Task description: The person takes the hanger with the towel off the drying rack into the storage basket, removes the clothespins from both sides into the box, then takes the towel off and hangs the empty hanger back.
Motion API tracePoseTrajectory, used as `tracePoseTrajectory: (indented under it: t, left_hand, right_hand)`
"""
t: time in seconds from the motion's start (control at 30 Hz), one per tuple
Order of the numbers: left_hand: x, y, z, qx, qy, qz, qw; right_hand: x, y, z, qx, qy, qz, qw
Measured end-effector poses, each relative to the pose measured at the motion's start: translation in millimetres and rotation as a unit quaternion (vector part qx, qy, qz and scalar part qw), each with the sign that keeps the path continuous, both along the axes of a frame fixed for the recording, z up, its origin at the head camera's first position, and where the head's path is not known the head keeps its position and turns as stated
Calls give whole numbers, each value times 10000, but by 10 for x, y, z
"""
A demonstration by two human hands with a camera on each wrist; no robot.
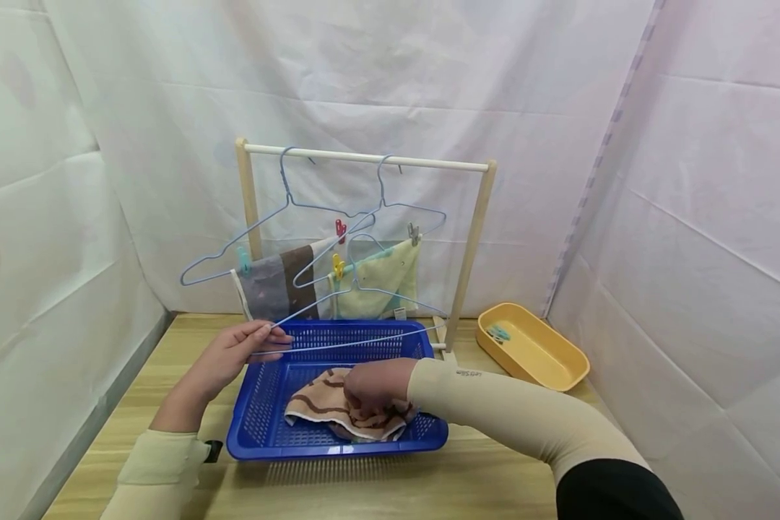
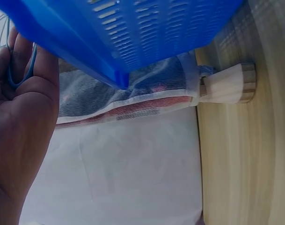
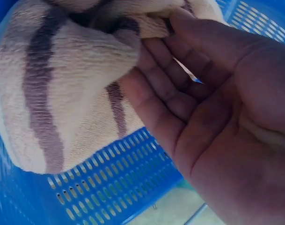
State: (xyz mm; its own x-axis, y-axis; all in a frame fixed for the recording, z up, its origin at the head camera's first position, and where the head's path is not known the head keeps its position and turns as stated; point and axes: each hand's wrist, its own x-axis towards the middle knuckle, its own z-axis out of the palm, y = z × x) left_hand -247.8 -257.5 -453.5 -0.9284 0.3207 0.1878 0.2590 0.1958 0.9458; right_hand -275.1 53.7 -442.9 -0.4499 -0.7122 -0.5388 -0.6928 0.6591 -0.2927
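Observation:
My left hand point(image 1: 242, 347) grips one end of a light blue wire hanger point(image 1: 338, 345), which stretches over the back of a blue plastic basket point(image 1: 255, 426). The left wrist view shows the hanger's bent end point(image 2: 21, 79) between thumb and fingers. Down in the basket, my right hand point(image 1: 372, 386) pinches a tan towel with brown stripes point(image 1: 318, 399). Bunched folds of the towel point(image 3: 81, 75) lie at the thumb and fingertips in the right wrist view. Part of the towel is hidden under my right hand.
Behind the basket, a wooden rack point(image 1: 471, 245) bears two blue hangers. A grey and brown cloth point(image 1: 276, 285) and a yellow-green cloth point(image 1: 386, 278) hang there by clothespins point(image 1: 339, 266). To the right, a yellow tray point(image 1: 546, 354) holds teal clothespins point(image 1: 497, 333).

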Motion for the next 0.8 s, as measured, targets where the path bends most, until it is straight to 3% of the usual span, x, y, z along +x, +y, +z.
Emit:
tracePoseTrajectory:
  t: [0.17,0.43,0.67,0.8]
  left_hand:
    - [10,19,39,-22,73,-6,10000]
    - [40,49,111,-100,112,155,9998]
    - [41,66,128,-73,82,185,9998]
    - [45,76,142,-95,102,234,9996]
  right_hand:
    - [-15,56,159,104,223,247,9994]
    - [-55,430,419,-1127,889,106,9896]
    - [0,789,490,-2249,1480,-362,9624]
    - [85,963,493,-2520,2001,-1160,9397]
